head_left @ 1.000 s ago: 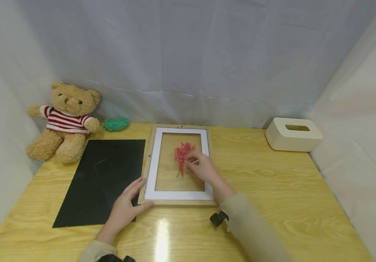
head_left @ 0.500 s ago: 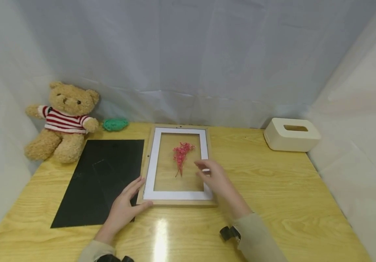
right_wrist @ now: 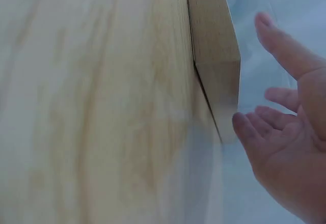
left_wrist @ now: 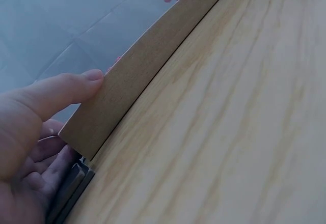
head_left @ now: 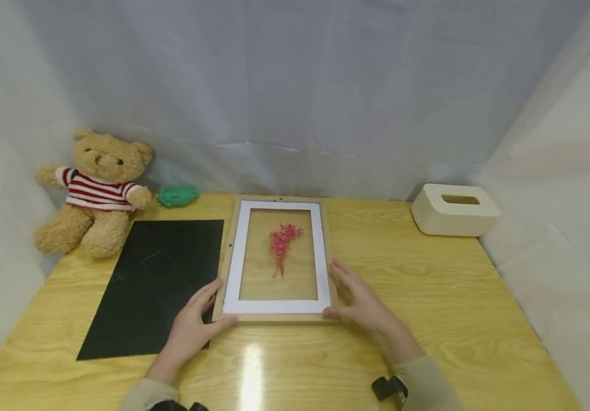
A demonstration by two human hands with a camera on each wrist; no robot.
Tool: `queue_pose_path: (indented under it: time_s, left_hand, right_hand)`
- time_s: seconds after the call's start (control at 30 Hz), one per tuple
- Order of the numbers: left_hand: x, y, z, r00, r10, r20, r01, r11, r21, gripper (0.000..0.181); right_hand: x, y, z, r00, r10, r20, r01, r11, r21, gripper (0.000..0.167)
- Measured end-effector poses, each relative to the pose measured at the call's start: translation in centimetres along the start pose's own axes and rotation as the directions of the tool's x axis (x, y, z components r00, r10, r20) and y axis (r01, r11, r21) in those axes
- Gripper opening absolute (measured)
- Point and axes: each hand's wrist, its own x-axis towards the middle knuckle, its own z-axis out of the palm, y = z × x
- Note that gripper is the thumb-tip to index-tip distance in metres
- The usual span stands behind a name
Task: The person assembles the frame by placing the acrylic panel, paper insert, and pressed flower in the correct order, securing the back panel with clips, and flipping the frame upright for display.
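Observation:
A light wooden picture frame (head_left: 329, 251) with a white inner border lies flat on the table. A sprig of small pink flowers (head_left: 281, 242) lies within its clear middle. My left hand (head_left: 192, 325) holds the frame's near left corner, thumb on the front side and fingers along the left side; the left wrist view shows the thumb (left_wrist: 63, 92) touching the wood. At the near right corner is my right hand (head_left: 364, 302), fingers spread and holding nothing. In the right wrist view, its fingers (right_wrist: 247, 132) are close to the frame's corner; contact is unclear.
Left of the frame lies a black backing board (head_left: 163, 274), partly under my left hand. Behind it sit a teddy bear (head_left: 101, 197) in a striped sweater and a green bundle (head_left: 179, 196). A cream tissue box (head_left: 454, 211) stands at the back right.
My right hand has left the pink sprig and moved right and nearer, to the frame's near right corner. The left hand stays at its corner. The sprig lies in place.

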Motion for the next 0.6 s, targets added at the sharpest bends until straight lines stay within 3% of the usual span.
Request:
queue_pose_path:
  time_s: [0.33, 0.6]
  left_hand:
    - [0.2, -0.1, 0.1, 0.999, -0.049, -0.007, 0.049, 0.999, 0.016, 0.091]
    - [0.1, 0.0, 0.1, 0.998, -0.054, -0.011, 0.054, 0.998, 0.011, 0.091]
  right_hand:
    - [-0.8, 1.8, 0.2, 0.997, -0.011, 0.071, 0.017, 0.996, -0.085, 0.124]
    - [-1.3, 2.8, 0.9, 0.996, -0.079, 0.029, 0.082, 0.990, -0.118, 0.115]
